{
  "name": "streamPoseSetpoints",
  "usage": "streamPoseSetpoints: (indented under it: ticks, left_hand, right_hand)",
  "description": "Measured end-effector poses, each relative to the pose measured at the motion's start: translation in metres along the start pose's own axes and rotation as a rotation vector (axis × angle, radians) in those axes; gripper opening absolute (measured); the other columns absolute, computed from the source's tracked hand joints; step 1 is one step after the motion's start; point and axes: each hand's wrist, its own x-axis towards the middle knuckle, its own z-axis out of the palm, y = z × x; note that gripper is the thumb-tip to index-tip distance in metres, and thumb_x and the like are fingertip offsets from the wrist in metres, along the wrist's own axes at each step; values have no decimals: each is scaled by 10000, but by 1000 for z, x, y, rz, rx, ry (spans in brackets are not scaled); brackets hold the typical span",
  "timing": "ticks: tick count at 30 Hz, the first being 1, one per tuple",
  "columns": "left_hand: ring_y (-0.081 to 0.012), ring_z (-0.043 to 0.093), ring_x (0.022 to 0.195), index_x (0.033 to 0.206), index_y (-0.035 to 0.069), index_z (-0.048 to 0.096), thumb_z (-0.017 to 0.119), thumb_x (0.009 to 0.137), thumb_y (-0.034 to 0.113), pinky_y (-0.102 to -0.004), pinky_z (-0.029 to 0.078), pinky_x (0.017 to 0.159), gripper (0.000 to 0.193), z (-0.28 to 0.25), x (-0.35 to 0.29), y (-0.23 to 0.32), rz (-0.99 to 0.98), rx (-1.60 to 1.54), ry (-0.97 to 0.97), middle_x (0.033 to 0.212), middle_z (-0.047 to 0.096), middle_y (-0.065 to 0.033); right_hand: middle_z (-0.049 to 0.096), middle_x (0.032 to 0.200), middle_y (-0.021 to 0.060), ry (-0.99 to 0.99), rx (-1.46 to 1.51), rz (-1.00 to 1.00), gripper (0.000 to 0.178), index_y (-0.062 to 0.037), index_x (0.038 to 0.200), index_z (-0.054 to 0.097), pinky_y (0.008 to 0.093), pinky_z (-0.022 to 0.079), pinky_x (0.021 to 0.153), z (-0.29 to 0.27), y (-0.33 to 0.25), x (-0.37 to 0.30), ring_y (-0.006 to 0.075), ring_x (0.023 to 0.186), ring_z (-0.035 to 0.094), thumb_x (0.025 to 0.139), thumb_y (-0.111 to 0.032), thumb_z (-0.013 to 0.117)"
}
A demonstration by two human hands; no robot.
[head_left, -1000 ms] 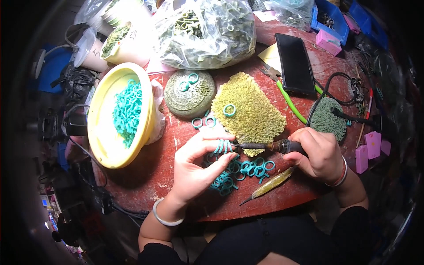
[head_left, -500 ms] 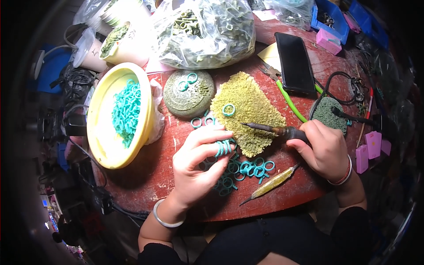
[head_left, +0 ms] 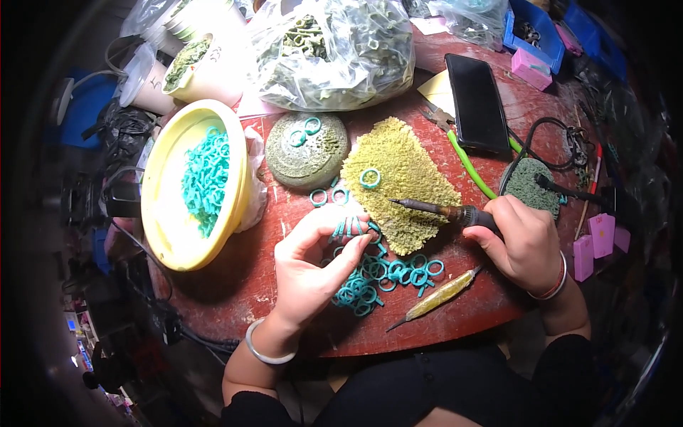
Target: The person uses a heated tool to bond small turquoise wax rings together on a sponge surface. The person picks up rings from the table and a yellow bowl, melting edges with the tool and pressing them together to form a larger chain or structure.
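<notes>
Here left hand point(head_left: 313, 267) grip pinches teal rings point(head_left: 350, 228), partly hidden; right hand point(head_left: 523, 242) clamps iron point(head_left: 445, 211).

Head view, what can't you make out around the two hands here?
- Left hand: how many teal rings its fingers pinch; too small and bunched.
- Right hand: covers the heated tool's handle.
- Clear bag: top cut off by the picture's edge.
- Ring pile: partly hidden under the left hand.

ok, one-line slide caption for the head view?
Left hand pinches teal wax rings while right hand holds a heated wax pen over a yellow-green sponge.
</notes>
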Motion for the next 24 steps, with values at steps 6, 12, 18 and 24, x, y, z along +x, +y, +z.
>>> streamPoseSetpoints:
  ticks: [6, 12, 18, 24]
  left_hand:
    - [-185, 697, 1079, 1159, -58, 704, 700, 926, -138, -350, 589, 997, 246, 4, -2, 3, -86, -163, 26, 1181, 710, -119]
    - [-189, 699, 1094, 1185, -67, 688, 683, 943, -135, -350, 588, 1000, 251, 2, -1, 4, -103, -180, -3, 1188, 713, -122]
    - [-174, 698, 1080, 1160, -62, 699, 703, 932, -129, -333, 583, 991, 237, 4, -2, 3, -125, -215, 18, 1179, 714, -113]
    - [-169, 702, 1031, 1117, -48, 722, 721, 917, -125, -332, 556, 942, 214, 7, -4, 7, -137, -51, -35, 1124, 735, -102]
  right_hand:
    - [594, 758, 118, 52, 42, -15, 335, -34, 920, 610, 390, 493, 516, 2, 1, 1, 305, 588, 640, 919, -309, 800]
    - [599, 754, 119, -38, -14, 19, 322, -34, 916, 614, 385, 496, 519, 0, -1, 1, 302, 589, 643, 918, -293, 805]
    - [593, 757, 101, 53, 97, -88, 340, -24, 914, 611, 368, 496, 519, 2, 4, 0, 276, 595, 636, 905, -297, 812]
    - [601, 797, 84, 1, 127, -159, 367, -16, 935, 611, 352, 506, 535, 11, -1, -1, 255, 636, 650, 886, -314, 821]
